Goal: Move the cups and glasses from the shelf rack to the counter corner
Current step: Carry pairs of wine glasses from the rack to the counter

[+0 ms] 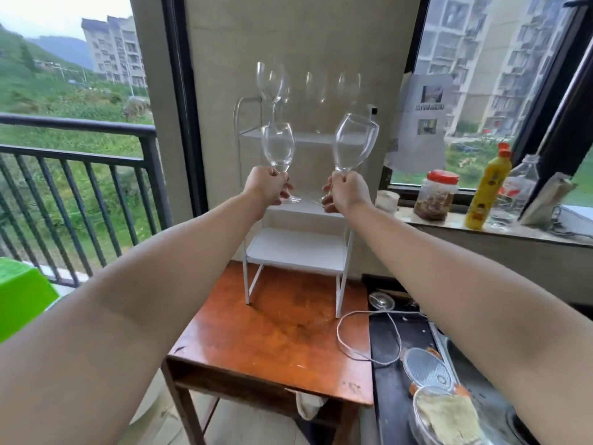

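Room: balcony corner with a wooden table (272, 342) against the far wall, dark counter (394, 342) on its right, railing to the left.
Rack: white rack (296, 248) at the table's far edge; several glasses (279, 81) on its top shelf, blurred, so the count is uncertain.
Left hand: left hand (266, 189) grips the stem of the left glass (278, 147), upright, in front of the rack.
Right hand: right hand (348, 192) pinches the stem of the right glass (354, 142), bowl tilted right.
Handling: thin, light, smooth and fragile (the two bowls are close enough to knock); the stem is the safe hold.
Counter: cluttered near side with a strainer (426, 369) and cable (369, 335); set down gently, foot first.
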Available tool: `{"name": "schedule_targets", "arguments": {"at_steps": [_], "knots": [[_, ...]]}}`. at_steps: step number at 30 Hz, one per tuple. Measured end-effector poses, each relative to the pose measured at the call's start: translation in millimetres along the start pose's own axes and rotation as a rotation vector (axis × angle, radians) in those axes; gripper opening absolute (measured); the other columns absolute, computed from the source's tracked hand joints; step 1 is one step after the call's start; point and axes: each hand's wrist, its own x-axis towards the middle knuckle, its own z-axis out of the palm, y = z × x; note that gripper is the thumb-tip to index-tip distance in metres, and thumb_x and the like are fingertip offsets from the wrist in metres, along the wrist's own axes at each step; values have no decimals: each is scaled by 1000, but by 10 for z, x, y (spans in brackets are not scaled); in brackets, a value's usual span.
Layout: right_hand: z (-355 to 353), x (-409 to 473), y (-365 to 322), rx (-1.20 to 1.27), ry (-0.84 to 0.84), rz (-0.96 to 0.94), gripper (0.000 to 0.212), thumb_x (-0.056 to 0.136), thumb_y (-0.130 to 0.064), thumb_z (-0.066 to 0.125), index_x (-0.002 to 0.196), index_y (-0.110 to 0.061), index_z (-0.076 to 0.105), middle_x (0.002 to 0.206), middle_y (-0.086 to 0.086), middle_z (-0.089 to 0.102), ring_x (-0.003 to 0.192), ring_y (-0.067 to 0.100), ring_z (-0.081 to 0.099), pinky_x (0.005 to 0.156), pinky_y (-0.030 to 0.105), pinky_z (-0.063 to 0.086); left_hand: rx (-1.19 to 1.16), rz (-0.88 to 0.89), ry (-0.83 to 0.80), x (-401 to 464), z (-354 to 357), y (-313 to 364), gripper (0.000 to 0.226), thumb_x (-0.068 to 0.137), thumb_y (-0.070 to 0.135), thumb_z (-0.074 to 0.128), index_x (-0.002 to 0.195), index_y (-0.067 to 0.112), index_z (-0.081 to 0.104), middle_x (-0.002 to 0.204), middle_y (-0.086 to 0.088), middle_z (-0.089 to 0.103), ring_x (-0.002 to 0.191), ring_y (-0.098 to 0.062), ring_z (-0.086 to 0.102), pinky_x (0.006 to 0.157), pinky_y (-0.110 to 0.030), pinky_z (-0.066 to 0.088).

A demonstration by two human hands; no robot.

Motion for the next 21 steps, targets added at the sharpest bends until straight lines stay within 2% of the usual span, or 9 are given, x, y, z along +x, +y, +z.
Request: {"name": "schedule_targets", "arguments": {"at_steps": [3,9,13,16,18,21], "knots": [[33,-254,357,-52,-46,60,33,102,-18,34,109,5,55,81,15,57,44,16,53,31,18,42,3,-99,-25,-221,25,-337,27,98,12,48,72,13,54,70,1,62,49,-6,53,36,-12,39],[94,-876,1069,-122,-73,209,19,102,-17,36,97,-3,48,76,8,53,46,15,51,30,19,41,96,-241,-110,-720,134,-1066,29,97,13,48,69,12,54,74,-4,62,45,-4,53,35,-14,39],[182,-1453,1519,-120,-33,338,24,102,-16,38,82,-6,48,71,7,52,43,15,50,29,20,41,99,-335,-225,-1236,107,-1490,25,97,11,48,74,9,58,75,-4,64,53,-9,55,45,-19,42],[237,-1938,1781,-149,17,420,20,100,-16,40,87,-4,50,76,10,56,42,15,52,31,20,42,137,-392,-298,-1642,12,-1732,19,97,13,49,86,4,62,69,-1,61,56,-10,53,47,-19,43],[258,-2332,1943,-159,50,495,18,100,-16,40,91,-4,49,77,9,56,43,14,53,32,20,44,184,-386,-366,-1907,-43,-1910,22,96,12,48,80,4,60,70,-2,61,57,-10,54,44,-16,42],[194,-2922,2118,-113,112,605,16,100,-15,39,91,-5,47,75,7,54,44,14,52,31,19,42,229,-397,-493,-2288,-20,-2169,25,95,10,48,72,10,57,80,-10,65,61,-15,57,52,-22,47]]}}
